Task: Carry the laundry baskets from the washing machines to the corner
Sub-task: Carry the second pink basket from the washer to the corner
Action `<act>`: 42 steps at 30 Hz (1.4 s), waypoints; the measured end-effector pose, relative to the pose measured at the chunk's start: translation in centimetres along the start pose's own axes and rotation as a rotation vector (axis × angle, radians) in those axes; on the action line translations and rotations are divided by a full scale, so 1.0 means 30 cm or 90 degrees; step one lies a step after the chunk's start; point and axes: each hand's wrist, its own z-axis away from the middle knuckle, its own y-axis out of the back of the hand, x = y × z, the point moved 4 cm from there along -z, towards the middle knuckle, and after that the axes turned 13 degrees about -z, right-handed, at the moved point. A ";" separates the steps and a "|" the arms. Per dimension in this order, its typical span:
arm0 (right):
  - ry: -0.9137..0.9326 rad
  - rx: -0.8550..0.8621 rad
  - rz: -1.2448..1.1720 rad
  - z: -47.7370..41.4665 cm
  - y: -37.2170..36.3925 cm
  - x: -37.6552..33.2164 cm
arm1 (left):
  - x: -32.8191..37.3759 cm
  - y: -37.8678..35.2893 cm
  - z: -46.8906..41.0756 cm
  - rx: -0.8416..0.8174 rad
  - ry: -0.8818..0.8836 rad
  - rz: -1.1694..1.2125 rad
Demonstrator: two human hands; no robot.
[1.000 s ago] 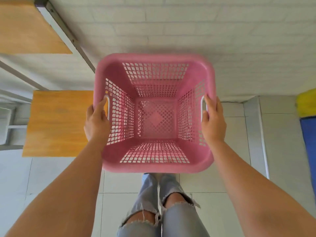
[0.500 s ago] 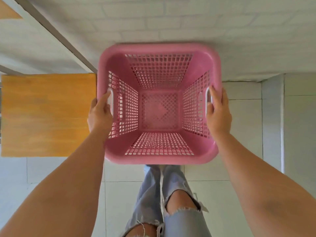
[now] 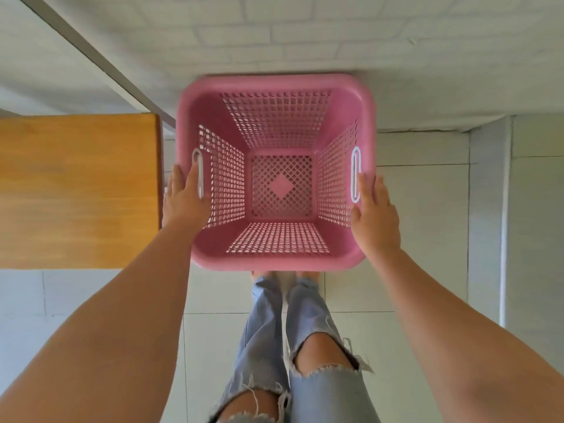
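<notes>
1. Your left hand (image 3: 186, 203) and right hand (image 3: 374, 215) lie flat against the two sides of the pink laundry basket (image 3: 276, 239), fingers (image 3: 366, 186) stretched straight beside the white handle slots (image 3: 355, 175) rather than curled through them; you have no real grip now, only contact.
2. The basket sits low in front of your feet, empty, its far rim close to the white brick wall (image 3: 305, 32). Whether it rests fully on the floor I cannot tell; its edges are a little blurred.
3. If it is not yet down, flat palms will not hold it: it could drop and bounce off the tiles or tip toward the wall.
4. The wooden desk (image 3: 79, 190) stands just beside the basket on the left, its edge touching or nearly touching your left hand. Pull back carelessly and your knuckles could catch that edge.
5. Your feet are right at the near rim, so stepping forward risks kicking the basket out of place.
6. The floor (image 3: 412, 239) is pale glossy tile, likely slippery for a light plastic base.
7. Right of the basket the wall turns, forming the corner; this looks like the drop-off spot.
</notes>
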 end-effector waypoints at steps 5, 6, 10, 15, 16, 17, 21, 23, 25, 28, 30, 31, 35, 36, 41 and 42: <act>-0.001 -0.030 0.002 0.062 0.088 -0.052 | 0.048 0.033 0.129 0.005 -0.041 -0.063; 0.005 -0.032 0.006 0.075 0.112 -0.065 | 0.060 0.044 0.164 0.006 -0.045 -0.068; 0.010 -0.037 -0.003 0.158 0.216 -0.115 | 0.106 0.105 0.313 0.016 -0.071 -0.094; 0.005 -0.015 -0.017 0.317 0.339 -0.144 | 0.129 0.180 0.453 0.068 -0.117 -0.088; -0.003 -0.011 -0.027 0.357 0.358 -0.144 | 0.131 0.194 0.479 0.079 -0.133 -0.089; -0.012 -0.006 -0.038 0.398 0.377 -0.143 | 0.134 0.208 0.504 0.091 -0.151 -0.092; -0.060 0.026 -0.086 0.584 0.425 -0.120 | 0.134 0.228 0.607 0.113 -0.220 -0.113; -0.091 0.055 -0.104 0.692 0.430 -0.098 | 0.121 0.214 0.660 0.111 -0.261 -0.124; -0.120 0.078 -0.112 0.804 0.425 -0.072 | 0.106 0.194 0.711 0.119 -0.309 -0.145; -0.177 0.105 -0.119 0.985 0.406 -0.029 | 0.092 0.158 0.796 0.115 -0.380 -0.193; -0.213 0.122 -0.141 1.106 0.386 -0.001 | 0.099 0.136 0.861 0.111 -0.426 -0.215; -0.230 0.130 -0.151 1.166 0.376 0.015 | 0.112 0.126 0.897 0.114 -0.455 -0.230; -0.315 0.156 -0.204 1.404 0.331 0.095 | 0.211 0.076 1.046 0.118 -0.572 -0.302; -0.339 0.169 -0.219 1.464 0.320 0.118 | 0.245 0.060 1.089 0.116 -0.601 -0.324; -0.466 0.234 -0.275 1.764 0.268 0.236 | 0.420 -0.048 1.344 0.112 -0.749 -0.389; -0.490 0.249 -0.288 1.825 0.254 0.264 | 0.452 -0.075 1.400 0.110 -0.777 -0.399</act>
